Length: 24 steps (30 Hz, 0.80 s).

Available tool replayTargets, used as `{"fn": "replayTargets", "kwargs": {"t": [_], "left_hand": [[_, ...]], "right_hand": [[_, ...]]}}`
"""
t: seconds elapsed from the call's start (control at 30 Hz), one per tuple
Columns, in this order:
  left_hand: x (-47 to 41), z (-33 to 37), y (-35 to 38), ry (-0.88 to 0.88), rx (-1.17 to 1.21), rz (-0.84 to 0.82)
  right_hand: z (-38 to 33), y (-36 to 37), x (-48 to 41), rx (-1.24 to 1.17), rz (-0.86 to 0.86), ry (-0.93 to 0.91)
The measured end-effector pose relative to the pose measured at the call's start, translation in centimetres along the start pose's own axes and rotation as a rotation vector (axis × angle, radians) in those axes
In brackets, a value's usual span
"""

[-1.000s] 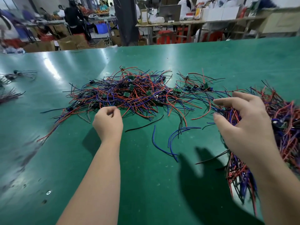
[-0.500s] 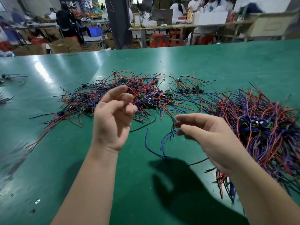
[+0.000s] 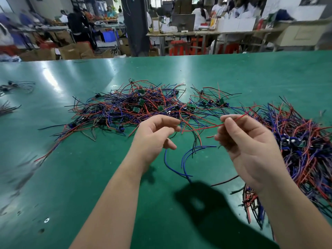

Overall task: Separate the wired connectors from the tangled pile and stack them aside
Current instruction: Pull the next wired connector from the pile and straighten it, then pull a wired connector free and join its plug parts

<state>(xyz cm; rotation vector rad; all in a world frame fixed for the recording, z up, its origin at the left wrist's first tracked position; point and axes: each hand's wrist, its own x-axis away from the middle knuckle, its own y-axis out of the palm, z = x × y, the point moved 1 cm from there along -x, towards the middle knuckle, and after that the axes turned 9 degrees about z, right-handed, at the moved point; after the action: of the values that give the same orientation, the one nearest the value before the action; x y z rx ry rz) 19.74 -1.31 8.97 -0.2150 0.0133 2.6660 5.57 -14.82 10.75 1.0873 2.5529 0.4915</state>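
Stretching between the two raised hands, a red wire (image 3: 203, 128) is pinched at one end by the left hand (image 3: 154, 136) and further along by the right hand (image 3: 251, 146). Just behind them, the tangled pile (image 3: 125, 108) is spread on the green table (image 3: 71, 177).

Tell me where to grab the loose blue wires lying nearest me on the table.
Pinch the blue wires from above at their near bend, where they meet flat on the table, clear of the pile. Probably use the left hand; the right hand pinches a red wire.
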Motion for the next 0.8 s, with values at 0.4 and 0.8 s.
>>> {"fn": "replayTargets", "kwargs": {"t": [0.4,0.8], "left_hand": [[-3.1,-4.7,-4.3,0.099,-0.863,0.426],[-3.7,-4.9,-3.0,0.273,-0.809,0.428]], "right_hand": [[1.5,-1.1,0.0,1.061,-0.211,-0.263],[1.7,-0.5,0.6,1.021,-0.234,-0.249]]}}
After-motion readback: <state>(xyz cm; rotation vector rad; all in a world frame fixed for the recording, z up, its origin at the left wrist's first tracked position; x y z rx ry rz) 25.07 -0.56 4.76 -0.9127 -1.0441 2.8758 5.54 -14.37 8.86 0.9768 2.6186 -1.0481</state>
